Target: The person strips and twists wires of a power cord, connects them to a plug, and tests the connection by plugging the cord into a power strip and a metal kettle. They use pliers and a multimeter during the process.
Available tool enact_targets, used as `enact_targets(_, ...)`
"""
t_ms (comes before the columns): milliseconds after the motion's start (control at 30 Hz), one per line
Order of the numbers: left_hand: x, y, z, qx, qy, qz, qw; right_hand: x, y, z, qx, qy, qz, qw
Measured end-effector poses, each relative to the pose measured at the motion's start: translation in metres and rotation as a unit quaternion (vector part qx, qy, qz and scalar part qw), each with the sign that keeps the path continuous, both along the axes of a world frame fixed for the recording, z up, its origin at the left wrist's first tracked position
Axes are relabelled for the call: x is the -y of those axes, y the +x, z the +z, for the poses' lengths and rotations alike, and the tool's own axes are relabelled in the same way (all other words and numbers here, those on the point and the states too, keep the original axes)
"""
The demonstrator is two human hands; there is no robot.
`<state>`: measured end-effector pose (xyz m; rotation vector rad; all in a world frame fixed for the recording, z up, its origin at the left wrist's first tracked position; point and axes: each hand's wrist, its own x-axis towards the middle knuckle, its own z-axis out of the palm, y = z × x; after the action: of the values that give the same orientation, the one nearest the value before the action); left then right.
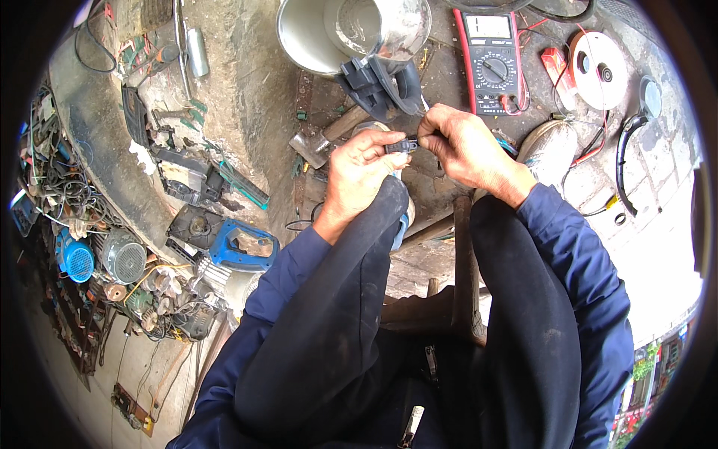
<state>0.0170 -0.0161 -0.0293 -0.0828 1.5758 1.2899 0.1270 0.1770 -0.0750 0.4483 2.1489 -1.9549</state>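
Observation:
Between the thumb and fingers of my left hand (356, 173) is a small black plastic part (402, 146), ribbed or slotted on top. My right hand (473, 148) is closed in a pinch at the part's right end. Whatever its fingertips grip is hidden. Both hands meet above my knees. Just beyond them lies a black plastic housing (378, 86) with a loop-shaped handle. Under the hands, a hammer (308, 150) with a wooden handle rests on the ground.
A metal bucket (310, 37) stands ahead. To the right lie a red-edged multimeter (490, 67), a white wire spool (596, 93) and a curved black piece (622, 161). On the left are a blue tool housing (241, 247), a blue motor (75, 257) and heaped scrap parts.

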Motion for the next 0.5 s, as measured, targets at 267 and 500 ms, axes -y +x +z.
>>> enact_targets(267,-0.0020,0.0010,-0.0013,-0.049,0.006,-0.039,0.998,0.0025,0.0035,0.0008,-0.076,0.053,0.003,0.996)
enact_targets(500,0.0020,0.0023,-0.0064,-0.031,-0.016,-0.058,0.998,0.0026,0.0036,-0.0014,-0.063,0.029,0.022,0.997)
